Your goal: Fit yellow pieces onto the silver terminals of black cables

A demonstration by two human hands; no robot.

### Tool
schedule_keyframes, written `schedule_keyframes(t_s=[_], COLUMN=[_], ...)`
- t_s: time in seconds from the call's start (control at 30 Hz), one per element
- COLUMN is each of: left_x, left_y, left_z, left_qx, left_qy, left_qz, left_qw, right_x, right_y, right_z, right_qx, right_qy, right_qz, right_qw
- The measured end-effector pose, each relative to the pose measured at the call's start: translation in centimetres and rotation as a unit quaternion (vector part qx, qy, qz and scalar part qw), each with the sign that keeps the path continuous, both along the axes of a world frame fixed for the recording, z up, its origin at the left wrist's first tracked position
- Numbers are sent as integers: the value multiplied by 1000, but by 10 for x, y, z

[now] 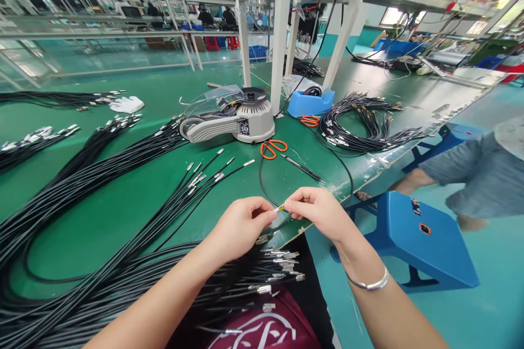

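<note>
My left hand [244, 224] and my right hand [317, 211] meet over the table's near edge, thumbs and fingers pinched on the end of a black cable. A small pale and yellow piece [280, 208] shows between the fingertips; whether it is a connector or a wrapped label I cannot tell. Just beyond the hands, a thin black cable [262, 177] curves over the green table. Below my left forearm, a thick bundle of black cables [164, 267] with metal-tipped ends reaches over my lap. A smaller group of cable ends [196, 182] lies left of my hands.
Beyond my hands are orange-handled scissors [273, 148], a black cutter knife [302, 167] and a grey tape dispenser machine [252, 120]. A blue tape holder [311, 102] and coiled cables [360, 125] lie farther right. A blue stool [429, 234] stands right, near a person [478, 169].
</note>
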State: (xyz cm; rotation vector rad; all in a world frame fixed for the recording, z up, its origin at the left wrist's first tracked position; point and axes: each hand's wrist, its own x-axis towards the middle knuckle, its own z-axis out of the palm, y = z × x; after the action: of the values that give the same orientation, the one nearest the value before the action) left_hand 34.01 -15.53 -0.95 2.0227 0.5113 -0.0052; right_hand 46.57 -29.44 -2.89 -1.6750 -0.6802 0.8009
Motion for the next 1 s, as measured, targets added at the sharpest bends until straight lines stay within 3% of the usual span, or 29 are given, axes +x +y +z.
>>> schedule_keyframes(t_s=[0.1, 0.2, 0.53, 0.67, 0.87, 1.0], left_x=[2, 4, 3, 4, 3, 0], left_y=[1, -1, -7, -6, -15, -7], left_z=[-4, -7, 1, -4, -17, -13], left_qx=[-81, -108, 31, 88, 159, 161], left_qy=[-1, -8, -26, -16, -25, -34], left_qz=[-9, -9, -28, -52, -38, -108], left_qw=[997, 994, 999, 995, 986, 981], right_x=[-2, -4, 9, 3, -6, -7], right_y=[-2, -2, -7, -3, 0, -7], right_z=[0, 1, 2, -1, -11, -13], right_qx=[6, -7, -13, -23, -21, -45], right_qy=[3, -1, -5, -44, -78, -38], right_qz=[-1, 6, 69, 61, 53, 59], right_qw=[1000, 1000, 998, 997, 995, 997])
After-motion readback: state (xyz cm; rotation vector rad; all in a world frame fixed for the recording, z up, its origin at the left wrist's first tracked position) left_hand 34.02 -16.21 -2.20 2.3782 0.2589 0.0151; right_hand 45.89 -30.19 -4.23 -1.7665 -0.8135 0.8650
